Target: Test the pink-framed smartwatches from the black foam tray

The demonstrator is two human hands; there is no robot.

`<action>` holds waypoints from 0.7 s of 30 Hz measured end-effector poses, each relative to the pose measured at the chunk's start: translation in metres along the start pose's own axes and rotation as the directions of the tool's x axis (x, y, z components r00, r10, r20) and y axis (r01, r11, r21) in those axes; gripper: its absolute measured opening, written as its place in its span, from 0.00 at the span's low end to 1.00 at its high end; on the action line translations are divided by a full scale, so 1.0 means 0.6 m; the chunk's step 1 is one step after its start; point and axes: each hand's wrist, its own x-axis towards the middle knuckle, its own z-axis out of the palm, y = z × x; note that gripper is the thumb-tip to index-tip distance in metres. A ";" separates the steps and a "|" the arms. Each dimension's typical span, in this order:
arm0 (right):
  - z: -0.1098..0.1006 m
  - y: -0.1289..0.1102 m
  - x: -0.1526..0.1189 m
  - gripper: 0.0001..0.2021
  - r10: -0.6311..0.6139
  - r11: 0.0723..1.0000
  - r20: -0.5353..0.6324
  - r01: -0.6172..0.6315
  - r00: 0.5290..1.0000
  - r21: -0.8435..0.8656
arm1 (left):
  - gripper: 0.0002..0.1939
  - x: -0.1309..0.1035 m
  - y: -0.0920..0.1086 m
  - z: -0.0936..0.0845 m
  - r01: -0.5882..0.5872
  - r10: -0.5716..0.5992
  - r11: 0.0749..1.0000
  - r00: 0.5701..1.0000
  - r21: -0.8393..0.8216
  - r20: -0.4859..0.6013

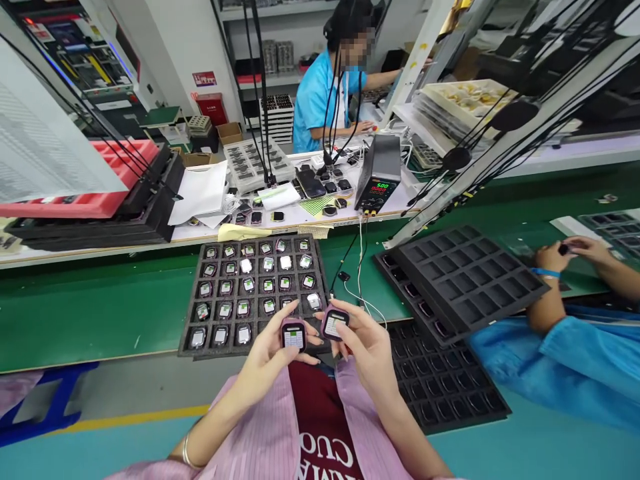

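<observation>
My left hand [270, 350] is closed around a square watch [293, 335] with a purple case and a lit screen. Beside it, my right hand [364, 340] grips a second purple watch [335, 323], tilted, its thumb on the lit screen. The two watches are held close together, above the front edge of a black foam tray [189, 313]. Rows of watches sit in the tray's compartments, most with lit screens showing white and green. Part of the tray's lower right is hidden behind my hands.
Right of the tray, cables run to a power supply [379, 177] on the shelf. Stacked black trays [465, 273] lie at the right, near a co-worker's hands [550, 257]. Another person in blue [320, 100] sits behind the shelf. Red and black trays [90, 212] stand at the left.
</observation>
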 end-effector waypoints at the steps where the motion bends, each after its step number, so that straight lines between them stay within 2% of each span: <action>1: -0.003 -0.001 0.000 0.16 0.002 1.000 0.027 -0.002 1.000 0.009 | 0.27 0.001 0.002 0.001 0.005 -0.005 1.000 1.000 0.004 -0.004; 6: -0.014 -0.004 -0.004 0.24 0.011 0.997 0.166 -0.024 0.986 0.075 | 0.29 0.005 0.005 -0.001 0.040 -0.038 0.998 0.998 0.054 -0.052; 11: -0.011 -0.002 -0.007 0.24 -0.019 0.999 0.136 0.013 0.991 0.042 | 0.33 0.002 0.001 -0.005 0.002 -0.002 0.999 1.000 0.032 -0.011; 15: -0.013 0.002 -0.010 0.25 -0.016 0.996 0.179 0.000 0.984 0.090 | 0.37 -0.002 -0.002 -0.004 -0.030 0.030 1.000 1.000 -0.001 -0.009; 18: -0.016 0.003 -0.012 0.23 -0.020 0.989 0.197 -0.008 0.980 0.145 | 0.35 -0.005 -0.002 -0.003 -0.003 0.003 1.000 0.999 0.012 -0.034; 21: -0.014 0.003 -0.013 0.18 -0.028 0.990 0.149 0.008 0.988 0.138 | 0.34 -0.008 -0.002 -0.004 -0.009 0.010 0.999 0.999 0.037 -0.036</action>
